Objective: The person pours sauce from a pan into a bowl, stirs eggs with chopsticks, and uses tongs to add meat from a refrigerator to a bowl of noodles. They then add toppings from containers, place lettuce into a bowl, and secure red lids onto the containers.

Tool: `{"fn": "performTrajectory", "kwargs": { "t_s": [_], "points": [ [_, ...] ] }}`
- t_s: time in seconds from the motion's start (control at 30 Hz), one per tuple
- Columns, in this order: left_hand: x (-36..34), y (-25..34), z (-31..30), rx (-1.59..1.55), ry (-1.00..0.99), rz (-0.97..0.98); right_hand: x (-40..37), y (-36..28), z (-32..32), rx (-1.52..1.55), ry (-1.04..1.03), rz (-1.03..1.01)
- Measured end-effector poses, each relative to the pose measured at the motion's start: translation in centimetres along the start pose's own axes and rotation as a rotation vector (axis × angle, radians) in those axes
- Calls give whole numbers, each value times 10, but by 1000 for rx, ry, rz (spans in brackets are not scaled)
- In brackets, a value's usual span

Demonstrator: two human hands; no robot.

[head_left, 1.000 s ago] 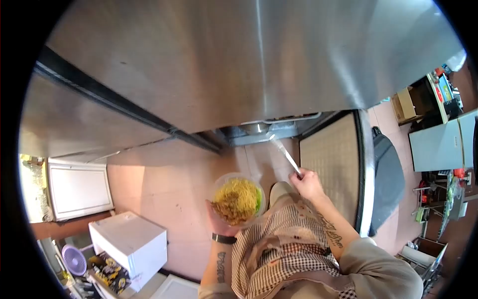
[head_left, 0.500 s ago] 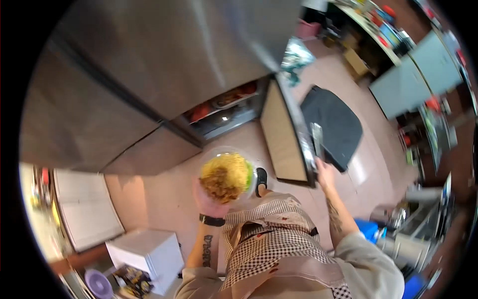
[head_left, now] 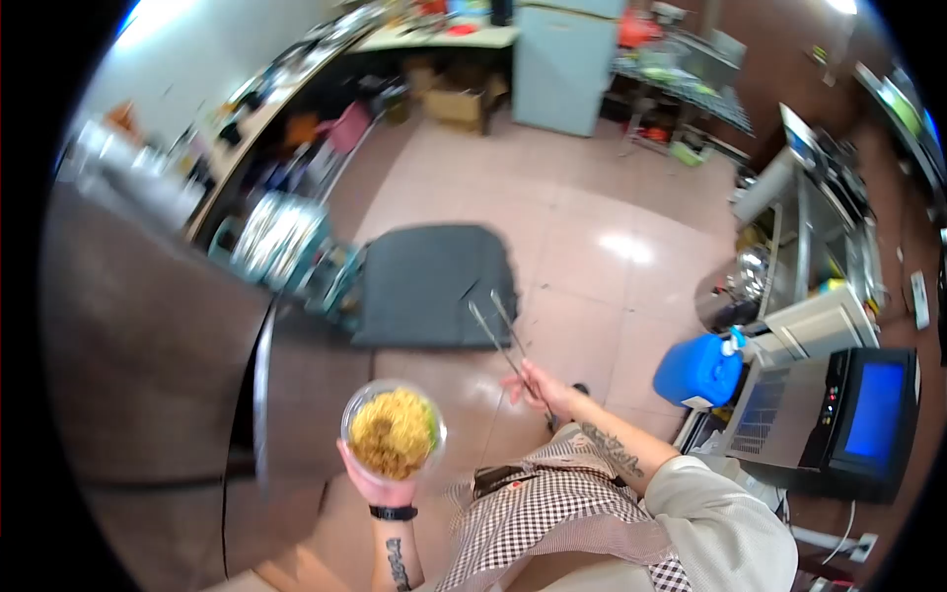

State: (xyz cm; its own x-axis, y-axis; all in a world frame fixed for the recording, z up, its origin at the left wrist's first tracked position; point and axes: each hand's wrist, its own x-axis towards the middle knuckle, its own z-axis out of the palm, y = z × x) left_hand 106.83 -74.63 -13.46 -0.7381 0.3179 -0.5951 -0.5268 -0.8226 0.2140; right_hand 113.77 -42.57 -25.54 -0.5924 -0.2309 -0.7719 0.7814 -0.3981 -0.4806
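My left hand (head_left: 375,481) holds a clear round bowl (head_left: 441,444) from below and from its near side. Yellow shredded food (head_left: 397,414) and brown meat-like pieces (head_left: 390,452) fill it, with some green at its right edge. My right hand (head_left: 538,387), to the right of the bowl, is closed on a pair of metal tongs (head_left: 503,335). The two tips of the tongs are apart and point up and left, over a dark grey mat or seat (head_left: 434,281).
A steel fridge (head_left: 158,345) stands close on the left. On the right are a blue jug (head_left: 698,370) and a machine with a blue screen (head_left: 876,414). A pale blue fridge (head_left: 562,69) and cardboard box (head_left: 456,107) stand farther off.
The view has swung to the right, away from the steel fridge. Its open lower door, which my right hand was beside, no longer shows open. The bowl remains in my left hand.
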Motion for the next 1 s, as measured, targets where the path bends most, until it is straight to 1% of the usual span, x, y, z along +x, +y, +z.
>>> {"fn": "performTrajectory", "kwargs": {
  "t_s": [0.03,0.07,0.17,0.27,0.3,0.33,0.37,0.43,0.47,0.5,0.53,0.57,0.6,0.63,0.67,0.7,0.73,0.77,0.8,0.83,0.9,0.97,1.0],
  "points": [
    [27,-24,24,10,-10,-17,-13,-10,-36,31,100,19],
    [21,-69,39,31,-22,-1,-52,-3,-74,65,168,27],
    [102,-148,100,93,-109,-35,-109,-46,-179,110,373,47],
    [146,-248,169,99,-162,-106,-173,-87,-299,-7,556,-35],
    [158,-282,191,104,-187,-130,-200,-80,-345,8,607,-105],
    [185,-310,217,115,-202,-150,-203,-88,-390,34,663,-162],
    [206,-335,240,132,-207,-173,-207,-90,-425,68,719,-209],
    [249,-392,289,191,-283,-254,-225,-107,-497,275,796,-247],
    [262,-428,308,225,-316,-297,-237,-97,-546,329,847,-274],
    [287,-456,331,253,-351,-336,-251,-111,-588,416,862,-248],
    [310,-484,357,270,-370,-365,-266,-131,-624,529,923,-310],
    [340,-512,374,284,-380,-395,-284,-152,-667,488,1004,-388],
    [371,-536,388,302,-379,-415,-306,-171,-713,680,920,-509],
    [397,-553,408,319,-375,-425,-338,-206,-743,726,1026,-578],
    [417,-579,438,300,-349,-470,-377,-243,-770,852,1041,-727],
    [437,-602,459,310,-352,-498,-407,-251,-829,678,1055,-886],
    [452,-627,481,340,-363,-532,-447,-260,-877,740,1096,-1089],
    [461,-645,502,382,-379,-564,-469,-270,-908,814,1125,-1299],
    [476,-669,528,384,-390,-589,-483,-291,-920,994,1239,-1330],
    [490,-692,553,381,-385,-621,-497,-313,-925,1176,1355,-1350],
    [521,-729,597,380,-369,-672,-474,-311,-960,1007,1551,-1308],
    [555,-771,630,376,-360,-659,-428,-295,-993,887,1426,-948],
    [564,-788,647,368,-374,-652,-395,-277,-1014,796,1231,-758]
  ]
}}
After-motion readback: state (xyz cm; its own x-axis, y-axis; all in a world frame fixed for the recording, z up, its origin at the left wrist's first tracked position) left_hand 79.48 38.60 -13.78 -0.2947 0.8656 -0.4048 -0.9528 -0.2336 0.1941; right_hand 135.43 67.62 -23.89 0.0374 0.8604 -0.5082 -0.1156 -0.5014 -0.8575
